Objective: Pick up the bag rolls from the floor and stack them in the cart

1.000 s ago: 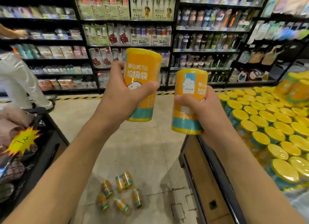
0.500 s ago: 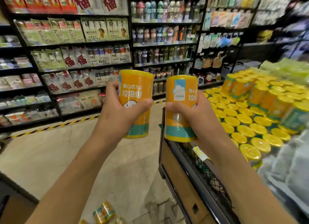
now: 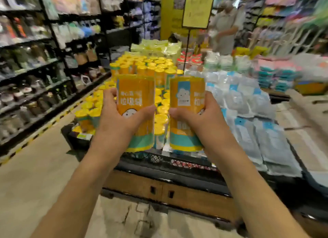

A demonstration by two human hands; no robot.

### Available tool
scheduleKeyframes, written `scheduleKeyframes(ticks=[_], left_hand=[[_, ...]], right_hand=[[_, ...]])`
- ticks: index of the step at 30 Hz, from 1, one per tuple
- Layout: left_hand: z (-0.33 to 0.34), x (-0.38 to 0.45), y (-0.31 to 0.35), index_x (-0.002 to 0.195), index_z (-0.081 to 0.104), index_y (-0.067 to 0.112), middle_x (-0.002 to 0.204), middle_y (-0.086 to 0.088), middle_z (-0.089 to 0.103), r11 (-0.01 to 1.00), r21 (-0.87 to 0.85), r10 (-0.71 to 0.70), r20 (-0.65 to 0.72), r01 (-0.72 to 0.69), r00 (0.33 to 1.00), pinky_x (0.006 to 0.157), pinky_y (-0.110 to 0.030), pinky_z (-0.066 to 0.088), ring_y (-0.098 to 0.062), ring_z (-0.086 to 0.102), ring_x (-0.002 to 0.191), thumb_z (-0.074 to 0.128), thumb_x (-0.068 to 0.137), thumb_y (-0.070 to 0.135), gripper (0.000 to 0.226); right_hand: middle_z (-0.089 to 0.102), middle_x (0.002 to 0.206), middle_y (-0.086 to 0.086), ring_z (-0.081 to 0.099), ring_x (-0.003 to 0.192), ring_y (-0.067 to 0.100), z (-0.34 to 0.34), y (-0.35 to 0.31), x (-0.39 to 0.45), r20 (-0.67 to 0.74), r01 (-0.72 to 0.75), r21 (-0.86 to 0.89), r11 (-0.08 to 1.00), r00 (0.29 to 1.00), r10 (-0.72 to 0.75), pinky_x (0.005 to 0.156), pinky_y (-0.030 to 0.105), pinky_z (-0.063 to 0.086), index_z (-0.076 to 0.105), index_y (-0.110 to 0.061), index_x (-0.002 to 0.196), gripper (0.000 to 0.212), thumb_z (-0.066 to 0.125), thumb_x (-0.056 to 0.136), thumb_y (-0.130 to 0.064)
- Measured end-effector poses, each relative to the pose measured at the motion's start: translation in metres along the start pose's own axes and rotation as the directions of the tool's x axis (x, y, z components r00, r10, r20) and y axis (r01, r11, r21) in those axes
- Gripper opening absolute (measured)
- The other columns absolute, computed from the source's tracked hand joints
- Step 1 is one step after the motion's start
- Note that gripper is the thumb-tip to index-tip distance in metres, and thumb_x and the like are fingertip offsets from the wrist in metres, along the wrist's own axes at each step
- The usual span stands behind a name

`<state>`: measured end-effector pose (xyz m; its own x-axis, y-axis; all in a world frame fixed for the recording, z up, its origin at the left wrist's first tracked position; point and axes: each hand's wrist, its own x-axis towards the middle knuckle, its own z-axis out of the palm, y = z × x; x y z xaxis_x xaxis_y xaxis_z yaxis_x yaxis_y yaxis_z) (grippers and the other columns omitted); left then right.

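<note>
My left hand point(image 3: 117, 120) grips an upright orange bag roll with a teal band point(image 3: 135, 95). My right hand point(image 3: 197, 117) grips a second orange bag roll point(image 3: 186, 88) that carries a pale blue label. Both rolls are held side by side above the near edge of the cart point(image 3: 159, 161), a black mesh bin on a wooden base. Behind them, several yellow-topped bag rolls point(image 3: 152, 67) stand packed upright in the cart's left part. No rolls on the floor are in view.
Blue-and-white plastic packs point(image 3: 252, 124) fill the cart's right part. Dark shelving point(image 3: 35, 74) runs along the left of the aisle, behind a yellow-black floor strip point(image 3: 21, 147). A sign on a pole point(image 3: 197, 8) rises behind the cart. A person point(image 3: 225, 26) stands at the back right.
The view has swung right and now faces the cart head-on. Both hands have carried their rolls over the cart's near edge. The loose rolls on the floor have left the view.
</note>
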<state>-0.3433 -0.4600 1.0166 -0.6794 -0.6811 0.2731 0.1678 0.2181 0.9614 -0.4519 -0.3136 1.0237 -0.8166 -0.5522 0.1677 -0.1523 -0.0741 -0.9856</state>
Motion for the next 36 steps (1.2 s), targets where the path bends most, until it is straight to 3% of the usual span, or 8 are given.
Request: scheduleKeyframes(ticks=[3,7,13,16,21,26,31,36], left_hand=[[0.040,-0.004,0.001,0.127,0.044,0.025,0.100,0.014,0.068,0.998,-0.066,0.019,0.164,-0.008,0.986,0.061,-0.020,0.057,0.004,0.069,0.079,0.080,0.061,0.045,0.077],[0.100,-0.028,0.006,0.103,0.043,0.044,0.080,0.033,0.067,0.988,-0.140,-0.001,0.374,0.057,0.927,0.055,-0.013,0.052,0.011,0.066,0.069,0.078,0.065,0.043,0.051],[0.187,-0.091,0.020,0.114,0.047,0.033,0.085,0.022,0.070,0.978,-0.177,0.038,0.669,0.110,0.743,0.063,-0.027,0.057,0.000,0.071,0.075,0.085,0.056,0.048,0.071],[0.234,-0.130,0.028,0.116,0.048,0.032,0.089,0.019,0.071,0.976,-0.176,0.052,0.765,0.130,0.642,0.068,-0.036,0.057,-0.005,0.072,0.079,0.089,0.058,0.042,0.071],[0.313,-0.218,0.051,0.114,0.048,0.041,0.091,0.024,0.070,0.966,-0.197,0.100,0.880,0.166,0.464,0.064,-0.026,0.056,0.001,0.071,0.081,0.087,0.056,0.050,0.071],[0.391,-0.308,0.078,0.110,0.048,0.041,0.091,0.027,0.069,0.961,-0.196,0.122,0.935,0.197,0.333,0.069,-0.028,0.055,0.003,0.070,0.080,0.078,0.054,0.051,0.064],[0.464,-0.382,0.094,0.104,0.049,0.041,0.088,0.022,0.070,0.950,-0.201,0.137,0.955,0.238,0.262,0.070,-0.032,0.057,-0.001,0.071,0.080,0.095,0.051,0.045,0.070],[0.533,-0.445,0.105,0.099,0.051,0.048,0.094,0.015,0.070,0.942,-0.205,0.156,0.969,0.267,0.191,0.075,-0.040,0.057,-0.005,0.071,0.084,0.080,0.045,0.058,0.063]], right_hand=[[0.074,0.098,-0.007,0.074,0.085,0.009,-0.034,-0.003,-0.034,-0.199,-0.033,-0.045,0.998,0.980,0.023,0.072,0.028,0.062,0.054,-0.022,0.119,0.054,0.085,0.075,-0.017],[0.074,0.104,-0.005,0.074,0.088,0.009,-0.083,-0.011,-0.090,-0.447,-0.093,-0.102,0.990,0.894,0.038,0.075,0.030,0.062,0.054,-0.020,0.123,0.062,0.090,0.072,-0.019],[0.073,0.100,-0.006,0.073,0.081,0.006,-0.153,-0.027,-0.188,-0.745,-0.132,-0.105,0.986,0.667,0.010,0.064,0.021,0.058,0.054,-0.023,0.117,0.054,0.087,0.074,-0.017],[0.073,0.101,-0.004,0.074,0.083,0.010,-0.186,-0.032,-0.239,-0.837,-0.142,-0.099,0.985,0.547,-0.005,0.067,0.028,0.059,0.054,-0.023,0.116,0.055,0.087,0.072,-0.018],[0.075,0.096,-0.004,0.075,0.081,0.013,-0.248,-0.041,-0.330,-0.935,-0.138,-0.106,0.985,0.351,-0.051,0.066,0.031,0.060,0.056,-0.022,0.115,0.054,0.088,0.072,-0.016],[0.076,0.103,0.002,0.076,0.088,0.023,-0.321,-0.049,-0.416,-0.982,-0.150,-0.070,0.986,0.184,-0.042,0.077,0.049,0.063,0.057,-0.022,0.117,0.064,0.087,0.061,-0.027],[0.077,0.097,-0.005,0.076,0.084,0.015,-0.380,-0.051,-0.487,-0.995,-0.154,-0.054,0.987,0.089,-0.041,0.071,0.035,0.062,0.058,-0.023,0.114,0.052,0.087,0.072,-0.014],[0.076,0.095,-0.008,0.075,0.082,0.010,-0.433,-0.055,-0.539,-0.999,-0.184,-0.039,0.982,0.009,-0.038,0.068,0.028,0.063,0.057,-0.024,0.113,0.051,0.085,0.072,-0.014]])
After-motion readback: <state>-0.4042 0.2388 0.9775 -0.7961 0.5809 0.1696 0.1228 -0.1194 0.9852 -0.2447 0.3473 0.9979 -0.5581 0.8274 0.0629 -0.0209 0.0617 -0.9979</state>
